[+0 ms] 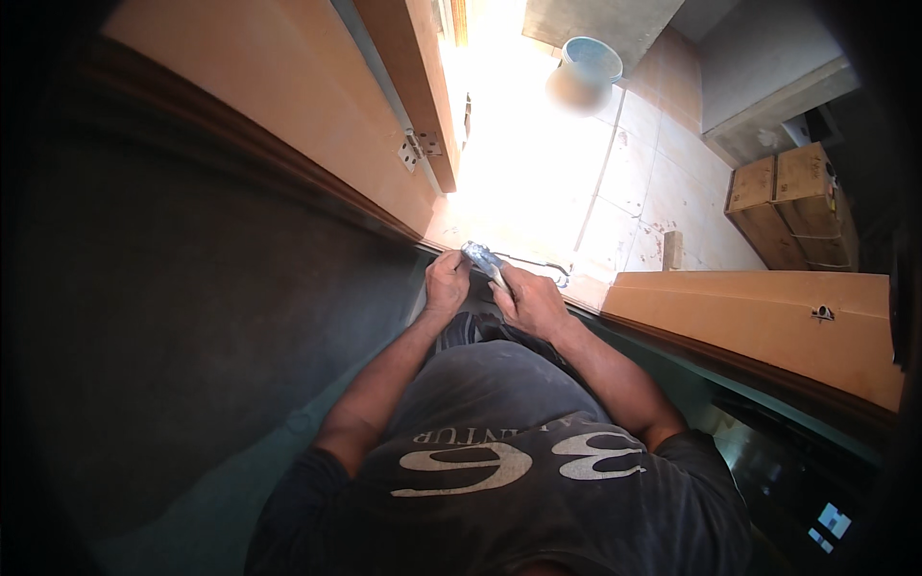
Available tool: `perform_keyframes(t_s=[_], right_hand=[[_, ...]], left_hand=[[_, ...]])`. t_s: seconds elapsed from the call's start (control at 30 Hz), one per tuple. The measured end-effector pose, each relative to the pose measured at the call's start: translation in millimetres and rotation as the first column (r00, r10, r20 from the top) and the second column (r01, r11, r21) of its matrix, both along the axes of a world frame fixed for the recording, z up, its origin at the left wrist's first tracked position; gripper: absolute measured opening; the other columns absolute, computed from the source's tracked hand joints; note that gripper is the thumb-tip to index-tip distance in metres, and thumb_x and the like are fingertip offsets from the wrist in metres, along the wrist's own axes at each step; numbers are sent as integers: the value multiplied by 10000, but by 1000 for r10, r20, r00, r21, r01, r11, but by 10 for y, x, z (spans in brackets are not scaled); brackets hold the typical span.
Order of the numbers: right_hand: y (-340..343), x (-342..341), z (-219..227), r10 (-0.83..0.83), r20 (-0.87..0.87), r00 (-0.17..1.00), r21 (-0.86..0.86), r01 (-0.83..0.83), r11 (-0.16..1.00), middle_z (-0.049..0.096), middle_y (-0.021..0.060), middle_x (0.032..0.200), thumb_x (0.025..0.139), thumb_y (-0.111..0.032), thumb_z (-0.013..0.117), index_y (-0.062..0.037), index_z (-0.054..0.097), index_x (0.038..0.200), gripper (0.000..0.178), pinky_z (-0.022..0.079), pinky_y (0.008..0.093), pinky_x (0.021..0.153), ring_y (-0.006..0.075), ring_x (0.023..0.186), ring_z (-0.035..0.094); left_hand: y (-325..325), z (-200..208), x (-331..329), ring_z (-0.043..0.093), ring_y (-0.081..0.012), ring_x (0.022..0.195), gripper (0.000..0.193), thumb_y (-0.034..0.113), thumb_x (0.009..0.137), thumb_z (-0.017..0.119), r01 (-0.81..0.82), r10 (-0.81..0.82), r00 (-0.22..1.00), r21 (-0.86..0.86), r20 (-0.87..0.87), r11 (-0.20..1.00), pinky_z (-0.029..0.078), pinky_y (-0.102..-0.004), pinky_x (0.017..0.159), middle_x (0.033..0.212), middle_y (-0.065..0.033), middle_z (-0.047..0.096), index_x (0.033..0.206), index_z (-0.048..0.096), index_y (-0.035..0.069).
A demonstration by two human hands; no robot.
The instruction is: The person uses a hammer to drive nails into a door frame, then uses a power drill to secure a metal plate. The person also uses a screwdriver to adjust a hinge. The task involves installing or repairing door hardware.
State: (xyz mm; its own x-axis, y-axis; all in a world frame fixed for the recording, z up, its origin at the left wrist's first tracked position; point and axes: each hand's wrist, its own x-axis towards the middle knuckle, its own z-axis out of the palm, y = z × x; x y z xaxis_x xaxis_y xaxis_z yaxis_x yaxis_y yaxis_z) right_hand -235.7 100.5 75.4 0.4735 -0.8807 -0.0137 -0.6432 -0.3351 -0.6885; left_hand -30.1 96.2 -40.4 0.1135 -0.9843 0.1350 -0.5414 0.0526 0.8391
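Note:
My right hand (530,302) is wrapped round a short blue-grey tool with a pale handle (486,261). Its rounded, scuffed end points up and left; I cannot make out its exact kind. Just beside that end, my left hand (448,283) is closed in a pinch, and whatever its fingertips hold is hidden. Both hands are close together in front of my belly, over the threshold between two wooden frame pieces. Past the tool, a thin dark cord or rod (530,260) runs right to a small pale object (562,280), too small to name.
On the left, a metal hinge (413,149) joins the wooden frame (288,106) and door (408,58). Another wooden frame piece (749,305) has a metal-lined hole (822,313). Beyond are a bucket (593,60), cardboard boxes (792,206), a wood block (671,252) and brightly lit floor tiles (629,163).

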Motion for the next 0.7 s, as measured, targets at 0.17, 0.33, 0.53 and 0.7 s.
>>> perform_keyframes(t_s=[0.17, 0.33, 0.53, 0.7], right_hand=[[-60, 20, -68, 2, -123, 992, 48, 4, 999, 724, 227, 877, 968, -217, 643, -29, 600, 1093, 229, 558, 556, 726, 442, 804, 713], [-72, -21, -93, 19, -189, 982, 69, -7, 998, 727, 237, 867, 974, -225, 641, -10, 622, 1147, 277, 559, 559, 737, 448, 827, 719], [35, -152, 224, -223, 20, 975, 211, 214, 954, 727, 276, 897, 998, -240, 657, -7, 654, 1214, 318, 557, 535, 738, 473, 832, 719], [229, -487, 104, -357, 103, 928, 141, 342, 929, 679, 233, 772, 995, -208, 694, 2, 669, 1178, 279, 512, 458, 636, 367, 692, 648]], left_hand=[[-14, 20, -32, 753, -350, 889, 103, 7, 929, 711, -7, 5, 999, -28, -45, 1000, 584, -403, 793, 958, -186, 756, 1021, 757, 1], [-13, 139, -73, 759, -328, 907, 108, 18, 936, 713, -12, 12, 998, 6, -58, 1000, 589, -396, 798, 966, -183, 765, 1024, 774, 4], [18, 88, -36, 745, -329, 878, 151, 65, 932, 748, 34, -34, 996, -2, -81, 999, 589, -405, 803, 996, -187, 744, 1067, 752, -1], [-18, 186, -31, 714, -370, 853, 166, 131, 945, 759, 118, -118, 992, 6, 43, 993, 581, -438, 786, 1003, -196, 710, 1037, 720, -1]])
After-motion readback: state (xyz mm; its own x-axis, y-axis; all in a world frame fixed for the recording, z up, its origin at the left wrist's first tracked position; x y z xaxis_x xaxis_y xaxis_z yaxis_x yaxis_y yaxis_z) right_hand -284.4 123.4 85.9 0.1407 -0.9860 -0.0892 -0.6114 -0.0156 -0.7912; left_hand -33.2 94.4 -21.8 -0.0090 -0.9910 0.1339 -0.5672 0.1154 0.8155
